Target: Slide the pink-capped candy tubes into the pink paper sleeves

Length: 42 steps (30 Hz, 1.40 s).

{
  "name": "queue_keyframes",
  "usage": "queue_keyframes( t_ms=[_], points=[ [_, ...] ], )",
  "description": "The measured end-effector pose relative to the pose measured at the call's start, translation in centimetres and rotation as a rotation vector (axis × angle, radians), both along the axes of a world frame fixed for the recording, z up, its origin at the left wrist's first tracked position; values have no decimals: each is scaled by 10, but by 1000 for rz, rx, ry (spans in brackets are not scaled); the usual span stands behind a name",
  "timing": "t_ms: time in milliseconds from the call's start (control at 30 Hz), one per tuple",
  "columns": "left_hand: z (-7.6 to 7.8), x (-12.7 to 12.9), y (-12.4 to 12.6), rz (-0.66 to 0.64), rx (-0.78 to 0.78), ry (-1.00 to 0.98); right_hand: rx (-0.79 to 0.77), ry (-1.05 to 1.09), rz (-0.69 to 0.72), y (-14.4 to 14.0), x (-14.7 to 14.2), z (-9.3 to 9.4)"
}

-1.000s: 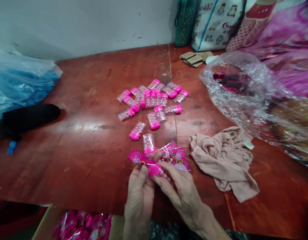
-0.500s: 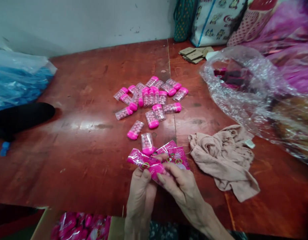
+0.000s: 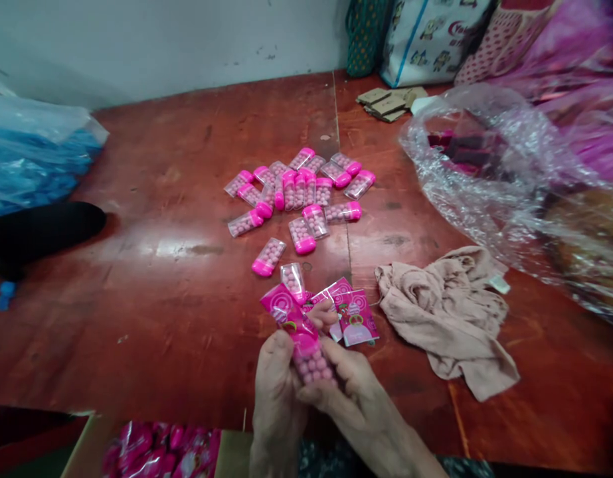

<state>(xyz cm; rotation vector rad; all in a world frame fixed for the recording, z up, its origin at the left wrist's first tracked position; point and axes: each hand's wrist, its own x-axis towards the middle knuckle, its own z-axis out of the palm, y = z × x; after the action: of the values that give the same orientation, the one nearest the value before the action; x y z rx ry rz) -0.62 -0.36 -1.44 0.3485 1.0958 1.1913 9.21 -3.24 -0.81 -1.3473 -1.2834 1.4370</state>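
Both hands hold one pink printed sachet (image 3: 296, 328) with a clear candy tube inside it, near the front edge of the red-brown table (image 3: 161, 279). My left hand (image 3: 276, 388) grips it from the left with the thumb on top. My right hand (image 3: 356, 398) pinches its lower end from the right. The sachet stands tilted, its top pointing up-left. A few flat pink sachets (image 3: 353, 312) lie just beyond the hands. A pile of several clear tubes with pink caps (image 3: 299, 196) lies farther back at the table's middle.
A crumpled beige cloth (image 3: 448, 312) lies right of the hands. A large clear plastic bag (image 3: 490, 166) sits at the right, a blue bag (image 3: 32, 166) and a black object (image 3: 37, 232) at the left. A cardboard box of filled pink sachets (image 3: 161, 451) stands below the table's front edge.
The sachet has turned from lying across the hands to standing more upright, and the tube of candy now shows inside its lower end. Both hands shifted slightly down.
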Motion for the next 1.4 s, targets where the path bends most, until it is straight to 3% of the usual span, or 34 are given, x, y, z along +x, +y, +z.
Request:
queue_keyframes(
  t_ms=[133, 333, 567, 733, 1000, 1133, 1300, 1400],
  points=[
    [2, 0, 3, 15, 0, -50, 5, -141, -59, -4, -11, -2],
    [0, 0, 1, -80, -40, -49, 38, -261, -3, 3, -12, -5],
    [9, -3, 1, -269, 92, -36, 98, -78, -10, 2, -5, -3],
    [7, 0, -4, -154, 52, -30, 171, -105, -72, 4, -9, -8],
    [8, 5, -11, 36, -74, -79, 202, -158, -50, 6, -10, -8],
    [15, 15, -16, 47, -109, -63, 211, -204, -92, 1, -11, -9],
    [15, 21, -18, 29, -111, -81, 68, -93, -113, 0, -2, -9],
    [12, 13, -13, -50, -78, -107, -20, -26, -121, 3, 5, -11]
  ],
)
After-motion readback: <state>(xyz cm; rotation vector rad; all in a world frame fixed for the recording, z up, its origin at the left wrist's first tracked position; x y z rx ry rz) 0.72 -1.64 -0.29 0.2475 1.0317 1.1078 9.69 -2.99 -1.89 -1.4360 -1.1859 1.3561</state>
